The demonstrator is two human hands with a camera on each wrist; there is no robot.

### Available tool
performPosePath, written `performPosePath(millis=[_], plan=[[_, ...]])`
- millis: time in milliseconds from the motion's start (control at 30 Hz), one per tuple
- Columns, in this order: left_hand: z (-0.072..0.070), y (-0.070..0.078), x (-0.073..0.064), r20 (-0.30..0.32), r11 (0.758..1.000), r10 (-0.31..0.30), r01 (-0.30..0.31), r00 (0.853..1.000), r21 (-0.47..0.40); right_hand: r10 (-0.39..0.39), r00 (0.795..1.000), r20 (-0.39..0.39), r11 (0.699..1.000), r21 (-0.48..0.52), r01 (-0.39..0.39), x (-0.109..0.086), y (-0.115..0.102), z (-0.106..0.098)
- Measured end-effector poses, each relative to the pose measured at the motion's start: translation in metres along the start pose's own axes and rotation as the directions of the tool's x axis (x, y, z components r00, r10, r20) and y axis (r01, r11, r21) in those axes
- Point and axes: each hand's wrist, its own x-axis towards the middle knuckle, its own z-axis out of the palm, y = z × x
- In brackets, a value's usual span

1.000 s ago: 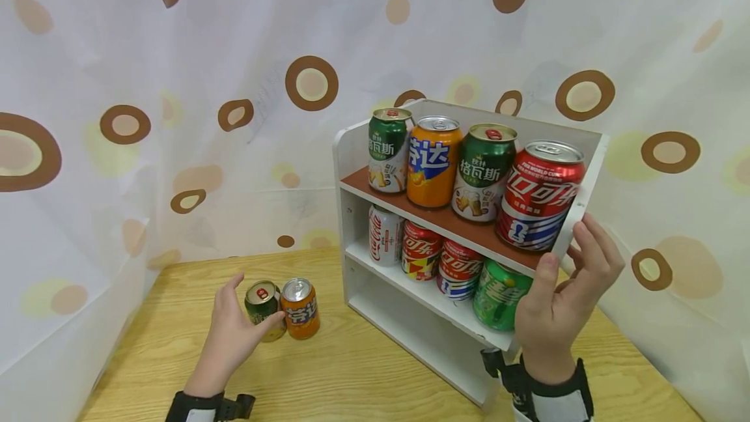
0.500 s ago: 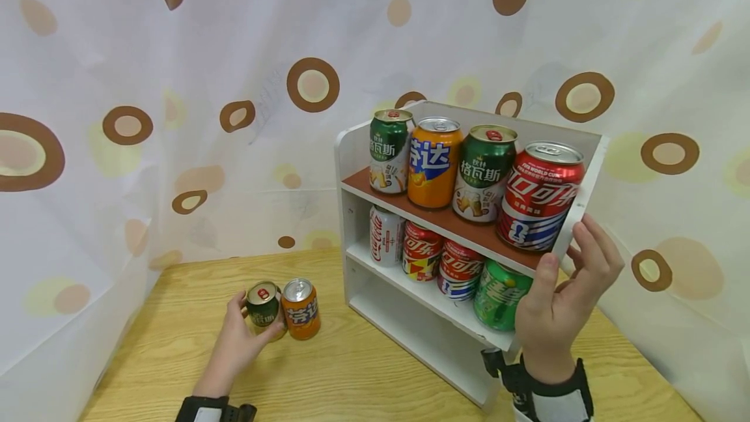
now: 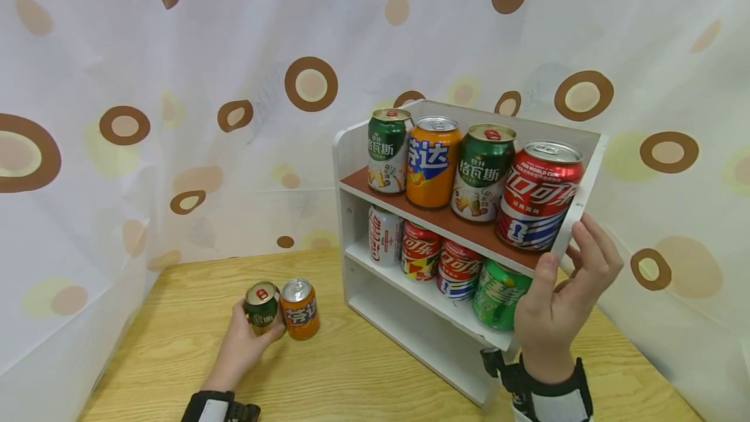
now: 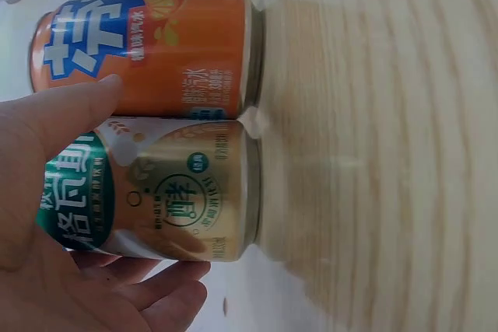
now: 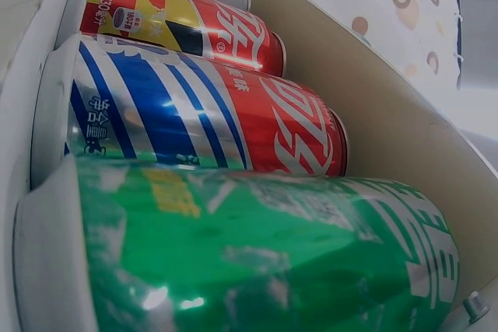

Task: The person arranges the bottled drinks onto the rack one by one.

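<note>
A green and gold drink can point(image 3: 261, 308) stands upright on the wooden table at the left. My left hand point(image 3: 239, 348) is round it, thumb on the near right side and fingers on the far left; the left wrist view shows the fingers curled beyond the can point(image 4: 175, 192). An orange soda can point(image 3: 301, 314) stands right beside it, and my thumb lies close to its wall. On the right, my right hand point(image 3: 553, 314) holds the side panel of a white two-tier shelf point(image 3: 346, 233), thumb at the front edge and fingers along the outer side.
The top tier holds two green cans, an orange can point(image 3: 433, 161) and a red cola can point(image 3: 540, 194). Below stand a white cola can point(image 3: 385, 236), two red cans and a green soda can point(image 5: 257, 246). A patterned sheet point(image 3: 205, 51) hangs behind the table.
My left hand has moved in from the left and closed its thumb and fingers round the green and gold can. The right hand and the shelf stay as they were.
</note>
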Motion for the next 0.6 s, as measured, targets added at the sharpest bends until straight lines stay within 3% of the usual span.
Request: performPosePath(millis=[300, 600], plan=[[0.0032, -0.0028, 0.0083, -0.035, 0.999, 0.012, -0.014, 0.999, -0.046, -0.001, 1.0, 0.003, 1.0, 0.001, 0.001, -0.0004, 0.0005, -0.0002], [0.0034, -0.0018, 0.011, -0.088, 1.0, 0.0, 0.001, 0.996, 0.02, 0.002, 1.0, 0.004, 1.0, -0.007, -0.002, -0.0008, 0.0009, -0.0009]])
